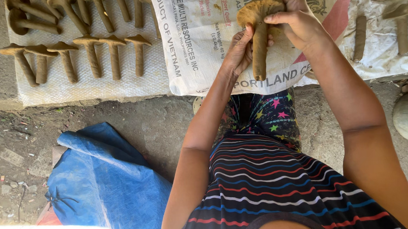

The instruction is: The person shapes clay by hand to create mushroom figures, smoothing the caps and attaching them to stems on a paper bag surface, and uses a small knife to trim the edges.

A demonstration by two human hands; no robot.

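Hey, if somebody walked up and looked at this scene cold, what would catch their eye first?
Probably the mushroom-shaped clay piece held up at top centre, its stem in the left hand and its cap under the right hand, over a printed white sack. Next, the rows of matching clay pieces laid out on white cloth at upper left. Then the crumpled blue tarp on the ground at lower left.

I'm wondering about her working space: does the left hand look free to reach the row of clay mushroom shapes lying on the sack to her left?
Probably not right now: the left hand grips the stem of the clay piece that the right hand shapes. The row of clay shapes lies uncovered with nothing between.
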